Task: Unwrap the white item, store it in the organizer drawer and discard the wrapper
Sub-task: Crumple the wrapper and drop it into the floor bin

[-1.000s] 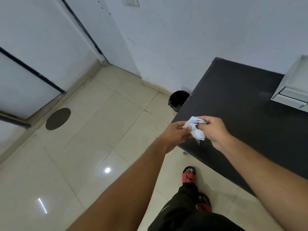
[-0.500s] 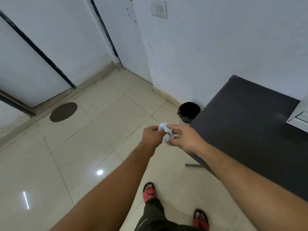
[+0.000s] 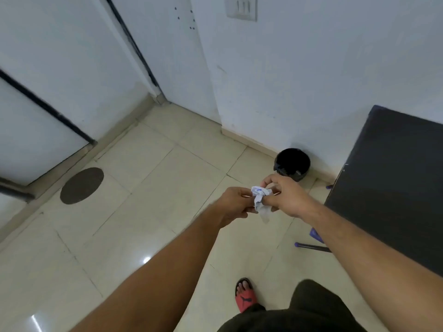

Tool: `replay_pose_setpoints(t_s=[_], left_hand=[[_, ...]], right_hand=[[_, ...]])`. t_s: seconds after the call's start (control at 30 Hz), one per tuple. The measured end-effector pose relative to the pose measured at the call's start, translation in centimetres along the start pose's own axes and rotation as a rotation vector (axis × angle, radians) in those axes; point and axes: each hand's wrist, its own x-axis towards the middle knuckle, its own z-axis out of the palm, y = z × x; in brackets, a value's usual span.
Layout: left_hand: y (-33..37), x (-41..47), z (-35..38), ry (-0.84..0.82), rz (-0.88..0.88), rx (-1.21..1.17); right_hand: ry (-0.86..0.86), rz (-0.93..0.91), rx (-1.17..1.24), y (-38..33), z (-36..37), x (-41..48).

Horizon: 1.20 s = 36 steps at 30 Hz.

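A crumpled white wrapper with small blue marks sits between both hands, held over the tiled floor. My left hand pinches its left side. My right hand grips its right side, with fingers curled around the paper. Beyond the hands, a small black bin stands on the floor against the white wall. The organizer drawer is out of view.
A dark table fills the right side, with purple-tipped legs under it. A round dark floor cover lies at left near a door frame. My foot in a red sandal is below.
The view has swung left and away from the table; the white organizer has left the frame. Both hands with the wrapper have moved off the table edge toward the black bin.
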Motion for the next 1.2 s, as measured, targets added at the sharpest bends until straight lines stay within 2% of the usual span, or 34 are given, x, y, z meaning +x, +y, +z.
replay_pose_setpoints(t_s=[0.2,0.37,0.47,0.63,0.73,0.87,0.97,1.1,1.2], left_hand=[[4.3,6.9,-0.7,0.119,-0.039,0.091],[9.5,13.7,-1.3,-0.128,-0.173,0.058],[11.8,17.4,-1.8,-0.134,-0.188,0.005],[14.8,23.6,-2.7,0.007,-0.225,0.164],[16.7,26.7,-3.3,-0.045,-0.278,0.238],[17.9,31.3,-2.7,-0.168,-0.373,0.346],[17.5,35.5,-1.9,-0.256,-0.391,0.384],[15.8,41.0,-1.2,-0.202,-0.252,0.547],[12.7,45.0,-0.7,-0.24,-0.08,0.87]], right_hand=[[0.286,0.078,0.247,0.2,-0.5,5.3],[0.503,0.135,0.298,1.8,-2.7,13.2],[0.475,0.175,0.311,1.9,-4.3,17.2],[0.191,0.218,0.367,0.5,-7.5,21.5],[0.097,0.193,0.31,1.4,-8.8,23.4],[0.233,0.15,0.062,3.0,-9.5,26.0],[0.367,0.28,0.038,5.7,-9.6,29.0],[0.516,0.493,0.081,11.1,-9.1,33.0],[0.561,0.647,0.087,15.3,-8.8,36.3]])
